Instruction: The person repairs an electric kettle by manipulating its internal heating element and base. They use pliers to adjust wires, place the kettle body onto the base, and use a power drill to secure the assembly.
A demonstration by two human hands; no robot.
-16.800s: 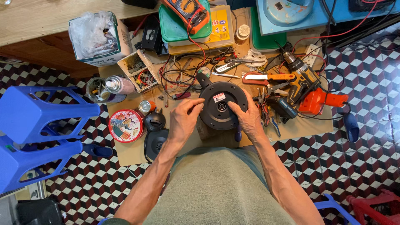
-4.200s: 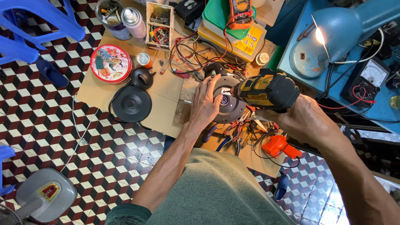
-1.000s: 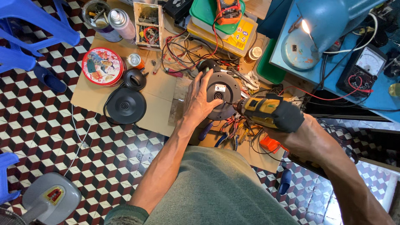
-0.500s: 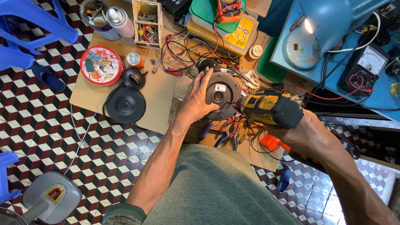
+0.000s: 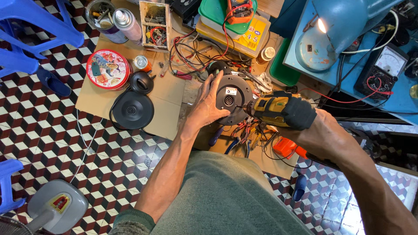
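While the left hand (image 5: 208, 106) stays clamped on the round black base (image 5: 230, 99) on the cardboard, the right hand (image 5: 313, 130) has brought the gripped drill (image 5: 278, 111) closer; its bit now meets the base's underside.

I see a round black appliance base (image 5: 231, 101), turned underside up on the cardboard sheet, with a small white and red sticker near its top and a round hub at its centre. It lies flat among loose wires and hand tools. The yellow and black cordless drill (image 5: 278, 112) lies nearly level just to its right, its bit touching the base's right part, close to the hub.
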